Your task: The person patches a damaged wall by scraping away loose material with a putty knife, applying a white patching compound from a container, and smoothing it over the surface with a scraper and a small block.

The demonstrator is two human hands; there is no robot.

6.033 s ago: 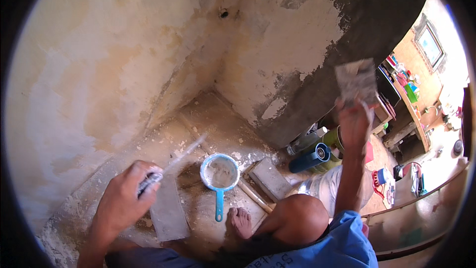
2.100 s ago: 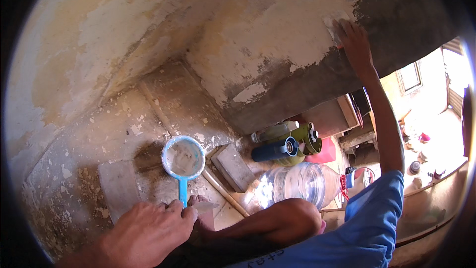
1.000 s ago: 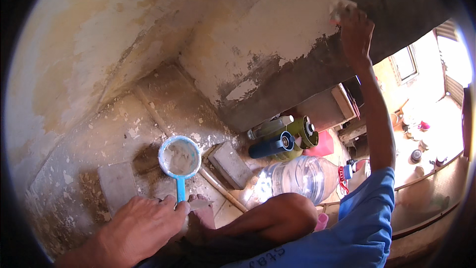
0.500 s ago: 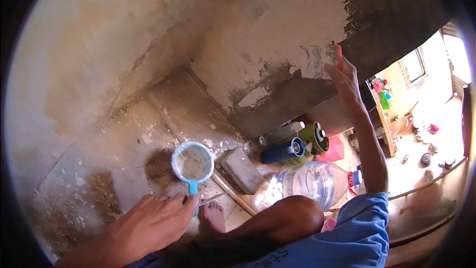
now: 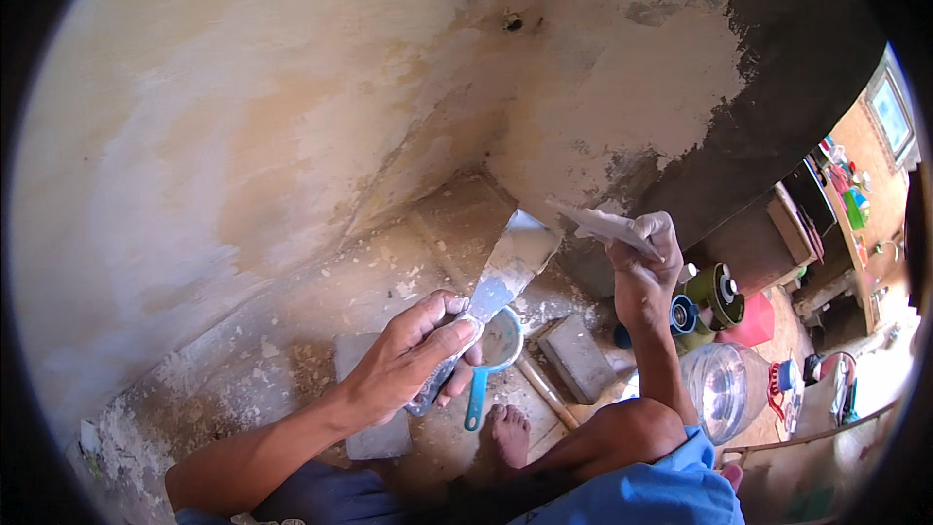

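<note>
My left hand (image 5: pixel 418 355) is wrapped around the handle of a putty knife (image 5: pixel 513 262), whose wide metal blade points up and away with pale paste on it. My right hand (image 5: pixel 646 267) pinches a flat, paste-coated spreader (image 5: pixel 614 226), seen nearly edge-on. The two tools are close together in front of the wall corner; whether they touch I cannot tell. Beneath the left hand, a blue-rimmed dipper (image 5: pixel 476 399) with a turquoise handle is on the floor. The knife and hand partly hide its bowl, which has whitish residue inside.
A patchy plastered wall (image 5: pixel 243 136) rises ahead, with a dark unpainted stretch (image 5: pixel 787 68) at right. On the floor are a grey block (image 5: pixel 575 358), a stick (image 5: pixel 546 391), a large clear water bottle (image 5: pixel 719 389), a green jug (image 5: pixel 721 297) and my bare foot (image 5: pixel 510 433).
My right hand has brought the spreader down and left from the wall. My left hand has risen rightward with the putty knife, its blade now turned broadside. The view has swung left.
</note>
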